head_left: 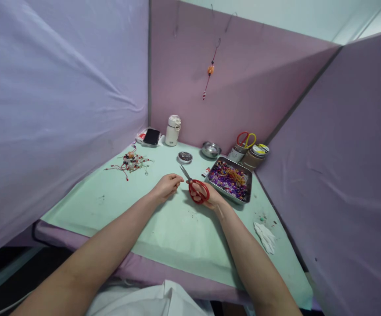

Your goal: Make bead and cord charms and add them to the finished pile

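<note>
My right hand (208,196) holds a pair of red-handled scissors (199,192) over the middle of the table. The blades point up and to the left. Just left of them is my left hand (168,186), its thumb and forefinger pinched together. A tiny reddish tip shows at those fingertips, too small to name. Right of the scissors lies a metal tray (230,197) filled with purple and dark beads and a bundle of golden cord. Beaded red-cord ornaments (131,162) lie in a loose heap on the left.
A round dish of dark bits (185,157), a steel bowl (211,150) and a white bottle (173,131) stand behind. Jars (255,156) are at the back right. A black phone (152,136) lies back left, a white glove (264,237) front right. One ornament (210,70) hangs on the wall.
</note>
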`<state>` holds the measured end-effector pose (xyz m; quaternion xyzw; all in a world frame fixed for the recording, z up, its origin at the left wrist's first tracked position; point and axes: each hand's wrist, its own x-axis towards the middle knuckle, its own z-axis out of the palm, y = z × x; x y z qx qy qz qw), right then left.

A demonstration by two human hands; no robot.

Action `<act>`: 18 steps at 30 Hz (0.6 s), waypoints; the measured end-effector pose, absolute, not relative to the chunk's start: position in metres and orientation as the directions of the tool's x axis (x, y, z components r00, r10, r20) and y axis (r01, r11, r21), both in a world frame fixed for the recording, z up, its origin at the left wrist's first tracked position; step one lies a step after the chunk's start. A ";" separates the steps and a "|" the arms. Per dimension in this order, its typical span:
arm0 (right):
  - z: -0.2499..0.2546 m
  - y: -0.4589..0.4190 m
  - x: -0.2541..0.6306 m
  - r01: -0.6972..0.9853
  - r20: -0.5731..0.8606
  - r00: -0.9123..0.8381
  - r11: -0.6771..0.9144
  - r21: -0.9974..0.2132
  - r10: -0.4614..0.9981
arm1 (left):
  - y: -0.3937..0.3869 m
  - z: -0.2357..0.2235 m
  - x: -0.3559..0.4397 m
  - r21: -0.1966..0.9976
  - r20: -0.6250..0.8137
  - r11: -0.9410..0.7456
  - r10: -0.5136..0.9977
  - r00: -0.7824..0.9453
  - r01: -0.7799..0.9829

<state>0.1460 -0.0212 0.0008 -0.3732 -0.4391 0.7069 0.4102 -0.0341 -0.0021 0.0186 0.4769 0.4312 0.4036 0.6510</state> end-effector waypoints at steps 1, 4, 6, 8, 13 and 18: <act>0.001 -0.022 0.146 -0.246 -0.165 -0.390 -0.275 -0.930 0.906 | -0.002 0.018 -0.034 0.969 -0.178 0.219 0.937 0.301 -0.111; 0.004 -0.026 0.146 -0.233 -0.152 -0.383 -0.254 -0.939 0.911 | -0.002 0.018 -0.034 0.970 -0.181 0.220 0.937 0.298 -0.103; 0.006 -0.028 0.146 -0.223 -0.148 -0.366 -0.241 -0.945 0.919 | -0.001 0.017 -0.034 0.970 -0.180 0.220 0.937 0.300 -0.103; 0.007 -0.030 0.145 -0.203 -0.148 -0.343 -0.227 -0.953 0.928 | -0.001 0.016 -0.033 0.970 -0.180 0.219 0.935 0.305 -0.102; 0.013 -0.033 0.150 -0.010 -0.131 -0.232 -0.137 -0.991 0.964 | -0.001 0.017 -0.033 0.973 -0.182 0.216 0.933 0.311 -0.080; 0.027 -0.050 0.178 0.399 -0.096 -0.215 -0.002 -0.917 0.972 | -0.003 0.019 -0.033 0.986 -0.112 0.145 0.938 0.327 -0.078</act>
